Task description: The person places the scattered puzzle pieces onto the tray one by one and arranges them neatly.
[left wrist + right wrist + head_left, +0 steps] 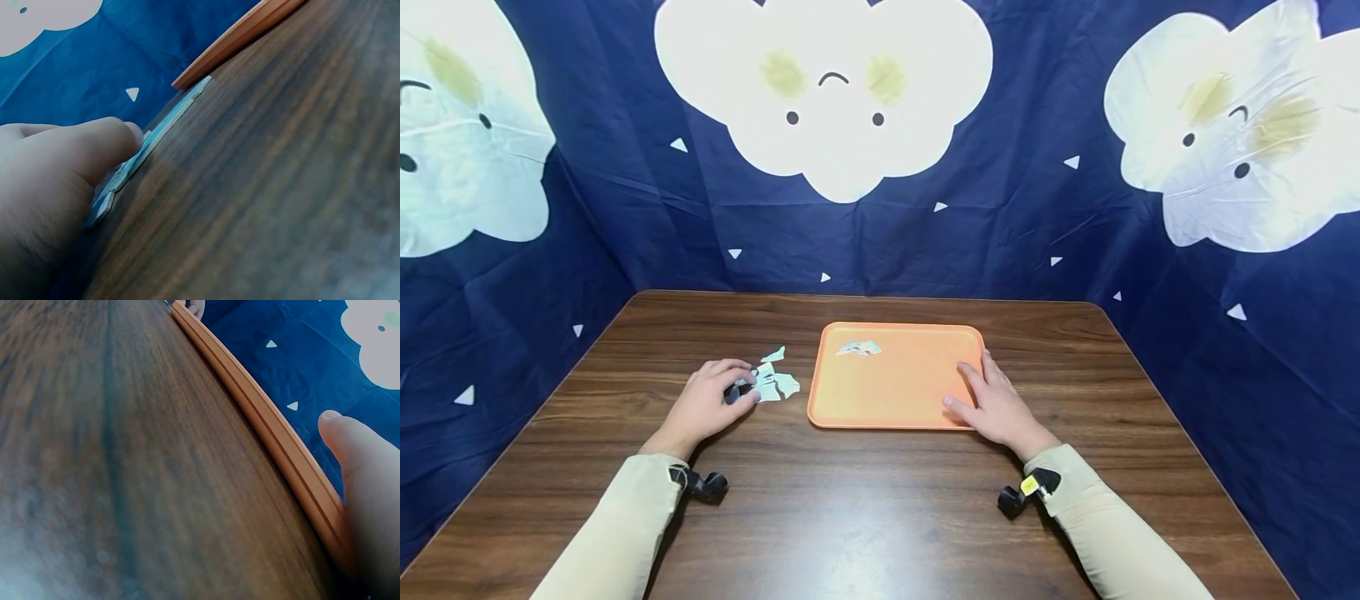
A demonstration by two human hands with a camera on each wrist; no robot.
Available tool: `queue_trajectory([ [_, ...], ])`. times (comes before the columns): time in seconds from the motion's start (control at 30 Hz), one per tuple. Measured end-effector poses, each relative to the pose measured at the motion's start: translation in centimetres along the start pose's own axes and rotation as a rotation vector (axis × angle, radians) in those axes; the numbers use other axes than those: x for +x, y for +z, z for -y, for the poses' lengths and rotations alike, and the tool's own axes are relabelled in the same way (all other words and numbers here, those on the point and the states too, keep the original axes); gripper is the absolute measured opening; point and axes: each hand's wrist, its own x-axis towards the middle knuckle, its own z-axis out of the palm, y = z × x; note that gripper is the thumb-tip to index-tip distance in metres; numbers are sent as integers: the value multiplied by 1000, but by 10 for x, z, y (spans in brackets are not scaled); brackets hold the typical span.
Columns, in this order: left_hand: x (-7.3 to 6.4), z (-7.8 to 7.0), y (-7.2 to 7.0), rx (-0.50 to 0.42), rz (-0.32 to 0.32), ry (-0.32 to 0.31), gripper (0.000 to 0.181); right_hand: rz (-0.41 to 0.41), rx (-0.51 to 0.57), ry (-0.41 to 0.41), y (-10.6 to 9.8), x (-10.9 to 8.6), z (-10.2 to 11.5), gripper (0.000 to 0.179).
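Note:
Several flat, irregular pale-blue pieces (766, 388), like parts of a jigsaw, lie grouped on the table left of an orange tray (895, 387). My left hand (703, 402) is over the left end of this group, thumb and fingers spread apart with the tips right at the pieces. In the left wrist view its thumb (112, 140) overlaps the thin edges of the pieces (156, 137). My right hand (1000, 408) rests at the tray's right edge, thumb and forefinger reaching over its surface. On the tray, near its far left corner, lies a small multicoloured patterned piece (859, 347).
One loose pale-blue piece (773, 355) lies a little beyond the group. The brown wood-grain table (850, 508) ends at a dark blue cloth (865, 250) with cloud shapes, which hangs behind it and on both sides.

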Motion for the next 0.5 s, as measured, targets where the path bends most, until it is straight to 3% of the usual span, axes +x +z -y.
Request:
queue_trajectory([
  [0.5,0,-1,2,28,18,7,28,1,-9,0,1,1,-2,83],
])
